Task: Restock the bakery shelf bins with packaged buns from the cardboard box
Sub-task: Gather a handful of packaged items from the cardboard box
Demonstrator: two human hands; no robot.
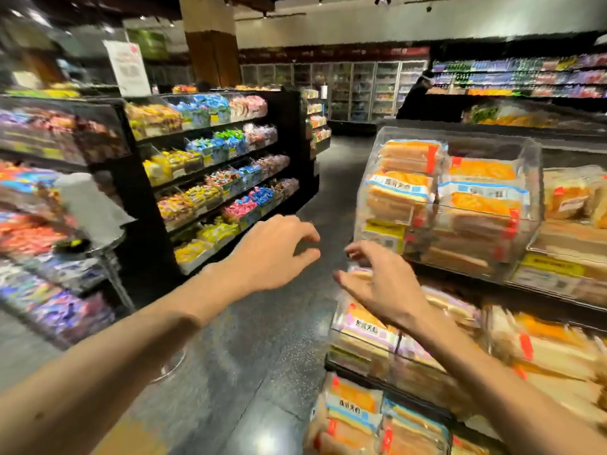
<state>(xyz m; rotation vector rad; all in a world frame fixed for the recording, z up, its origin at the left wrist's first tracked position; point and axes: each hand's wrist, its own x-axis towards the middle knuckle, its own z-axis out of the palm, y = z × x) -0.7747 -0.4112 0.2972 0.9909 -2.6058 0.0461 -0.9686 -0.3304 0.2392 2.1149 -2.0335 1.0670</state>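
So, both hands empty next to the bun bins

Left hand hangs over the aisle floor, fingers loosely curled, holding nothing. Right hand is relaxed and empty too, just in front of the middle bin on the bakery shelf. Touching it or not, too blurry to tell. Packaged buns fill the clear bins on the right. Candy shelves line the aisle's left side, well apart.
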